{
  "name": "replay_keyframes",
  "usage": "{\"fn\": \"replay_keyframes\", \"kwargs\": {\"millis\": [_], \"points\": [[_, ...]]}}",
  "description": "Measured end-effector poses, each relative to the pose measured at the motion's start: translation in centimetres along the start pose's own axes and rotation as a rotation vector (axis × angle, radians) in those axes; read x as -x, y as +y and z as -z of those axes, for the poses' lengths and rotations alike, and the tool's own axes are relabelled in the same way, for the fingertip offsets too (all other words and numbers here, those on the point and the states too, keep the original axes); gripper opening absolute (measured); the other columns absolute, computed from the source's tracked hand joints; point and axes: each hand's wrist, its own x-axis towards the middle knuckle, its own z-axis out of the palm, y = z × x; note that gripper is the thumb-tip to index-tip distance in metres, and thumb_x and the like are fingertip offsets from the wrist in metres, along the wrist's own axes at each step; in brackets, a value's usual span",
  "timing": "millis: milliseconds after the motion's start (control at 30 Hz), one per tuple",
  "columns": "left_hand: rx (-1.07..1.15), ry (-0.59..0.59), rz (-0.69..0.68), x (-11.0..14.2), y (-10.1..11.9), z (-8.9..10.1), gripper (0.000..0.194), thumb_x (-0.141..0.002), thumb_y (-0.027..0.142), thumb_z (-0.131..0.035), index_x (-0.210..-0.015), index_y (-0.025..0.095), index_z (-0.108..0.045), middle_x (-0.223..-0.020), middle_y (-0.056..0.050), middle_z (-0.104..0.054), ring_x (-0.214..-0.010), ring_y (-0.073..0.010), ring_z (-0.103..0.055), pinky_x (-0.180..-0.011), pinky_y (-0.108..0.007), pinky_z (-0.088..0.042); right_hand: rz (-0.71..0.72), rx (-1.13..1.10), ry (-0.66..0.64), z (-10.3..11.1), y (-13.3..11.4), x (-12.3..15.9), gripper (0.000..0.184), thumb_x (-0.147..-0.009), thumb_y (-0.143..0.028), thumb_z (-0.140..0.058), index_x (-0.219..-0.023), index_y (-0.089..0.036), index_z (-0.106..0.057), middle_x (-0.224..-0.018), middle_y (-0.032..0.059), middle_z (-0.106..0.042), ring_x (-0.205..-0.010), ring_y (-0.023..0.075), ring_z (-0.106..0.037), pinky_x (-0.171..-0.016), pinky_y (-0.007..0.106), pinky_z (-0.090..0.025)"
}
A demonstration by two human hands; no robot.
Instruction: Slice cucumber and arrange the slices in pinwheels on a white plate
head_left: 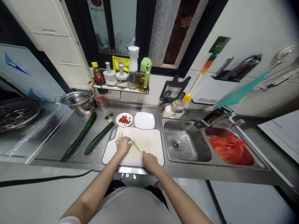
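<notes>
Left hand [123,145] apparently pinches cucumber slice [133,142], presumably steadying it for knife [137,148] angled in from closed right hand [150,161].

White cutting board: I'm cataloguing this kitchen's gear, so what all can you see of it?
The white cutting board is a rounded rectangle, apparently plastic, with a thin gray rim and a slotted gray handle at its far left corner. It lies flat on the metal counter, left of the sink. Its middle looks faintly green. Cucumber slices lie on it beside the left hand; the right hand holds a knife over it.
</notes>
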Motion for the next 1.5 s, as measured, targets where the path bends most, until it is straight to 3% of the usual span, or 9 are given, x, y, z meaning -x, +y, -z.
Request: {"fn": "replay_keyframes", "kwargs": {"millis": [833,1033,1167,1267,1500], "points": [[-0.025,-0.03,0.004,-0.4,0.0,0.1,0.026,-0.083,0.036,-0.057,-0.105,0.028,-0.067,-0.118,-0.007,-0.062,-0.114,-0.0303,-0.044,-0.09,-0.045,-0.029,0.101,0.19,0.049,2.9,2.0,-1.0,0.036,-0.089,-0.005,-0.037,-0.117,-0.016,-0.056,-0.102,0.0174,-0.069,-0.101,0.0254,-0.066,-0.079,0.035,-0.049],[-0.038,-0.06,0.003,-0.5,0.2,0.3,0.027,-0.082,0.034,-0.056,-0.107,0.029,-0.067,-0.119,-0.007,-0.062,-0.114,-0.0302,-0.043,-0.09,-0.045,-0.028,0.114,0.207,0.091,2.3,3.0,-1.1,0.035,-0.09,-0.006,-0.035,-0.117,-0.017,-0.056,-0.099,0.0165,-0.07,-0.099,0.0247,-0.067,-0.078,0.033,-0.047],[-0.039,-0.057,-0.01,-0.5,0.3,0.4,0.028,-0.083,0.034,-0.055,-0.108,0.031,-0.068,-0.117,-0.007,-0.063,-0.114,-0.0303,-0.043,-0.089,-0.045,-0.027,0.117,0.172,0.112,1.6,4.4,-0.4,0.03,-0.094,-0.017,-0.034,-0.115,-0.017,-0.056,-0.098,0.0156,-0.07,-0.097,0.0258,-0.066,-0.077,0.033,-0.045],[-0.05,-0.055,-0.023,-0.4,0.4,0.3,0.029,-0.084,0.033,-0.053,-0.108,0.031,-0.069,-0.115,-0.008,-0.063,-0.113,-0.0306,-0.043,-0.089,-0.046,-0.027,0.071,0.1,0.123,1.3,5.8,0.3,0.03,-0.097,-0.027,-0.032,-0.115,-0.018,-0.055,-0.099,0.0136,-0.07,-0.096,0.0254,-0.066,-0.076,0.032,-0.043],[-0.057,-0.073,-0.036,-0.7,1.0,0.3,0.026,-0.083,0.026,-0.05,-0.101,0.026,-0.069,-0.112,-0.009,-0.064,-0.112,-0.0294,-0.046,-0.088,-0.044,-0.026,-0.05,-0.008,0.111,0.8,8.0,0.9,0.028,-0.097,-0.028,-0.032,-0.113,-0.02,-0.054,-0.101,0.0099,-0.069,-0.096,0.0218,-0.064,-0.073,0.027,-0.038]]}}
